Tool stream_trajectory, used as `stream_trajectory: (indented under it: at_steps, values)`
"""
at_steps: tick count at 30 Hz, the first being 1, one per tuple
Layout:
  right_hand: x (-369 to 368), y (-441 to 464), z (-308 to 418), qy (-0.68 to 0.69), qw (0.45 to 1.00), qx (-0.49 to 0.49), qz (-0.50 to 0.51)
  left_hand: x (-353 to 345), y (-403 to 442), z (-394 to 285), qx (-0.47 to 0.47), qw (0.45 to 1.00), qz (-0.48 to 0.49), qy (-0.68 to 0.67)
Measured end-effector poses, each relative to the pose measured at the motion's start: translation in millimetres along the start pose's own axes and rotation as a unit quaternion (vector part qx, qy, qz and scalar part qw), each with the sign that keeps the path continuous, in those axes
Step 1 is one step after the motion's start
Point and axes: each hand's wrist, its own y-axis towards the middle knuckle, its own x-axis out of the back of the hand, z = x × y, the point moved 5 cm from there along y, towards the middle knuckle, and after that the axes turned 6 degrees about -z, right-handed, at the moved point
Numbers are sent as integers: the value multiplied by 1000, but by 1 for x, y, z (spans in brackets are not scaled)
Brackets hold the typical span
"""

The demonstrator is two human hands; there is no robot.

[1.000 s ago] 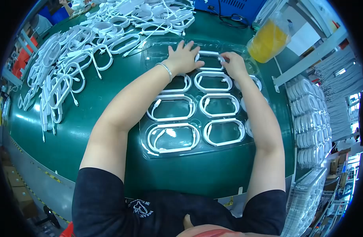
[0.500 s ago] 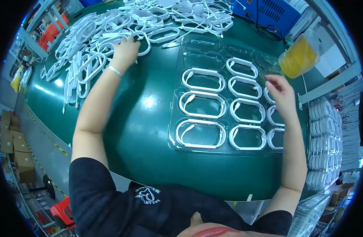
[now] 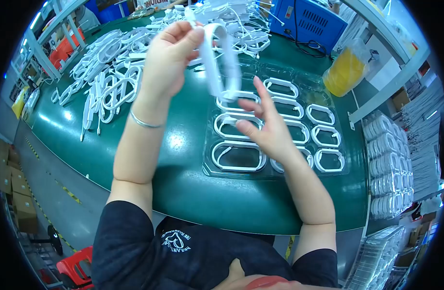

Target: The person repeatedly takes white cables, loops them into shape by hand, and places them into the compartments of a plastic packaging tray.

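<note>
At 11 o'clock in the head view, our left grip [image 3: 170, 60] is clamped on a white coil [image 3: 209, 63], thumb and fingers pinching it near its top. The coil, partly blurred, hangs at 12 o'clock of the view, just past our left fingertips on their 3 to 4 o'clock side. Our right grip [image 3: 266, 126] stands at 2 o'clock, its thumb and fingers spread apart. From it the coil lies towards 11 o'clock, the lower end just beside our fingertips; we cannot tell whether they touch. Left is the nearer of the two.

The coil's long axis runs roughly 12 to 6 o'clock, crosswise to the seated coils [image 3: 239, 170] in the clear tray [image 3: 207, 169], whose long sides run about 9 to 3. From the coil, the bulk of the tray spreads towards 4 and 5 o'clock; our right grip is in front of its middle part.

For room, a band of green surface [image 3: 183, 193] lies between our left forearm and the tray, and another between the tray and the near edge at 6 o'clock. The pile [image 3: 106, 50] takes up 10 o'clock, the blue box [image 3: 306, 26] 1, and the yellow bag [image 3: 346, 72] bounds us at 2.
</note>
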Motion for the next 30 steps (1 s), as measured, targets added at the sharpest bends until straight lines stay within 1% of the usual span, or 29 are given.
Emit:
stream_trajectory:
  at_steps: [1, 3, 5, 6, 7, 8, 9, 10, 11, 12, 13, 14, 15, 16, 17, 19, 20, 21, 22, 23, 24, 25, 26, 27, 28, 29, 30]
  values:
    - [-6, -3, -2, 86, 996, -23, 6, -12, -6, 2, 9, 1000, 9, -24]
    - [-10, -8, 2, 258, 963, -78, 23, -26, -9, 7, -45, 999, 9, -8]
    - [-3, -14, 4, 311, 948, -66, 10, -29, -7, 12, -60, 998, -8, -6]
    - [1, -16, 7, 311, 948, -66, 13, -27, -6, 14, -95, 995, -25, 33]
    - [3, -17, 4, 303, 947, -95, 48, -24, -5, 15, -128, 988, -42, 74]
    - [6, -17, 1, 296, 944, -124, 82, -23, -5, 19, -130, 988, -43, 75]
    - [11, -15, 3, 301, 939, -134, 96, -25, -6, 22, -104, 991, -53, 67]
    - [17, -13, 0, 293, 942, -133, 94, -27, -8, 26, -76, 993, -60, 60]
    - [23, -9, -4, 285, 945, -132, 92, -27, -10, 27, -73, 994, -58, 63]
    - [30, -5, -10, 211, 968, -106, 82, -30, -13, 26, -101, 990, -38, 93]
    - [31, -5, -14, 212, 968, -106, 79, -34, -15, 23, -132, 984, -19, 120]
    - [41, -3, -9, 57, 998, 0, -17, -38, -22, 21, -168, 975, -10, 149]
    - [47, -4, 2, -101, 983, 104, -110, -42, -27, 22, -165, 975, -9, 148]
    - [45, -6, 6, -68, 990, 66, -105, -49, -33, 22, -173, 976, 4, 133]
    - [40, -7, 10, -94, 986, 96, -100, -55, -36, 23, -182, 976, 17, 118]
    - [34, -11, 17, -138, 971, 160, -110, -64, -42, 35, -154, 984, 54, 69]
    - [32, -13, 17, -138, 972, 156, -113, -68, -44, 39, -139, 987, 70, 45]
    - [31, -12, 9, -36, 992, 66, -103, -68, -46, 39, -143, 986, 60, 68]
    - [30, -12, 1, 66, 993, -23, -93, -70, -47, 39, -142, 986, 62, 66]
    - [30, -11, -3, 161, 981, -44, -100, -68, -47, 40, -121, 987, 28, 103]
    - [35, -11, -5, 141, 981, -31, -129, -65, -48, 41, -101, 985, -8, 140]
    - [40, -11, -6, 121, 980, -18, -156, -66, -48, 43, -101, 985, -9, 138]
    - [46, -12, -7, 40, 977, 33, -206, -66, -46, 50, -63, 997, -21, 35]
    - [47, -11, -6, 38, 977, 34, -206, -67, -45, 54, -26, 997, -32, -68]
    - [49, -12, 0, -27, 968, 83, -237, -68, -47, 56, -8, 998, -26, -64]
    - [52, -13, 7, -91, 950, 133, -266, -69, -49, 55, -10, 997, -25, -66]
    - [53, -13, 8, -93, 950, 135, -266, -73, -51, 50, -17, 999, -10, -37]
